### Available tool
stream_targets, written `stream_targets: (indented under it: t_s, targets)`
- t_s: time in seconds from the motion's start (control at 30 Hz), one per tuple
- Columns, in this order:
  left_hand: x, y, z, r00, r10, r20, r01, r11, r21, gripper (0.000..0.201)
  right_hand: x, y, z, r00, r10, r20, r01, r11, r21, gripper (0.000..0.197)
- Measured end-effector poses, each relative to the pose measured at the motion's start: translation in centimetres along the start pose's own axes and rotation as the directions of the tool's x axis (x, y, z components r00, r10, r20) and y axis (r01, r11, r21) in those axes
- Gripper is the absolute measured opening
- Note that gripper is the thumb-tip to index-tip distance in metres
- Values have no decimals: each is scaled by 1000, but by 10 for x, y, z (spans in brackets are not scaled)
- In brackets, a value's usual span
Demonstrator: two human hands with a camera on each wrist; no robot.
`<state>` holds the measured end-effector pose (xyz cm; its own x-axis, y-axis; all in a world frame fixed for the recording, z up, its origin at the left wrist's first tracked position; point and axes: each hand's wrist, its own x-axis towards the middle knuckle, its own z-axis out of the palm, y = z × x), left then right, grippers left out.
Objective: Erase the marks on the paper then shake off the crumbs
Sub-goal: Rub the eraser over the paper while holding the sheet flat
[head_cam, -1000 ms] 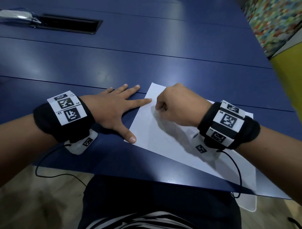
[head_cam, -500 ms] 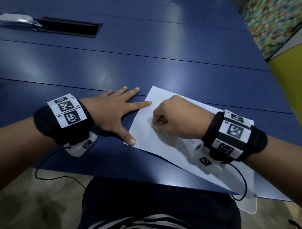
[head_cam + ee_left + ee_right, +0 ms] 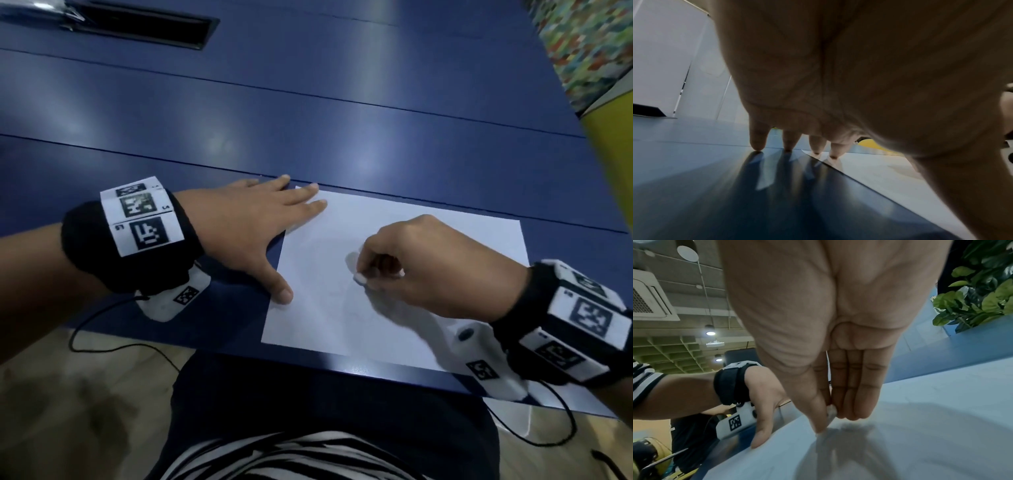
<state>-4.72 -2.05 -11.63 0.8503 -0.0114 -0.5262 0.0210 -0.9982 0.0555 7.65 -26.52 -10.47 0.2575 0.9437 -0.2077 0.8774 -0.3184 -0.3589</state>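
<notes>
A white sheet of paper (image 3: 428, 240) lies on the blue table near its front edge, with only faint marks showing. My right hand (image 3: 418, 263) pinches a small white eraser (image 3: 360, 278) between thumb and fingers and presses it onto the middle of the paper (image 3: 931, 426). The eraser (image 3: 831, 410) peeks out beside the thumb in the right wrist view. My left hand (image 3: 253, 226) lies flat with fingers spread. Its thumb and two fingertips press the sheet's left edge, the other fingers rest on the table. In the left wrist view the straight fingers (image 3: 758, 139) touch the table and the paper's corner (image 3: 869, 170).
The blue table (image 3: 308, 120) stretches far ahead, with a black cable slot (image 3: 144, 25) at the back left. A yellow object (image 3: 613, 144) stands at the right edge. Cables hang from both wristbands over the table's front edge.
The paper now lies straighter in view and nearer. My right hand has slid toward me and rightward over the sheet with the eraser. The left hand's fingers have drawn closer together.
</notes>
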Motion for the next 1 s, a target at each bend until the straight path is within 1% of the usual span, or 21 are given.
stream_targets:
  t_s: [0.07, 0.17, 0.3, 0.37, 0.43, 0.5, 0.57, 0.63, 0.67, 0.73, 0.8, 0.83, 0.87, 1.0]
  targets:
    - [3, 0, 4, 1000, 2, 29, -3, 1000, 18, 149, 3, -3, -4, 1000, -14, 10, 14, 1000, 9, 8]
    - [4, -2, 6, 1000, 0, 30, -1, 1000, 19, 152, 21, -7, -6, 999, -14, -46, 15, 1000, 24, 11]
    - [3, -2, 7, 999, -21, 34, 21, 1000, 23, 152, 45, -14, -3, 994, 13, -104, -18, 999, -43, 13]
    - [3, -2, 7, 999, -28, 30, 28, 1000, 12, 152, 43, -21, 0, 997, -6, -82, 0, 997, -73, 18]
    - [2, -3, 7, 999, -32, 33, 32, 999, -6, 152, 37, -34, 4, 998, -69, 2, 69, 993, -95, 24]
    - [3, -3, 8, 999, -31, 41, 32, 999, -19, 152, 33, -41, 5, 993, -89, 79, 97, 990, -107, 25]
    - [3, -4, 8, 999, -28, 41, 29, 999, -20, 152, 39, -34, 0, 998, -38, 53, 44, 992, -117, 25]
    - [2, -3, 7, 999, -28, 45, 29, 999, -17, 152, 45, -25, -6, 999, 35, -19, -37, 992, -122, 18]
    - [2, -3, 8, 998, -30, 49, 30, 999, -17, 151, 46, -24, -7, 998, 51, -39, -56, 989, -139, 16]
    - [2, -3, 8, 998, -33, 52, 35, 999, -24, 151, 44, -31, -3, 1000, 24, -12, -25, 987, -158, 19]
    - [3, -3, 8, 998, -31, 51, 33, 999, -32, 151, 37, -48, 4, 995, -52, 83, 65, 984, -167, 25]
    - [2, -3, 8, 998, -30, 50, 32, 999, -31, 151, 36, -50, 7, 991, -68, 113, 86, 984, -158, 23]
    - [2, -3, 8, 998, -31, 50, 32, 999, -30, 151, 38, -50, 5, 991, -64, 114, 82, 984, -157, 22]
    - [2, -3, 7, 998, -33, 52, 34, 999, -32, 151, 53, -28, -9, 998, 52, -29, -56, 987, -148, 16]
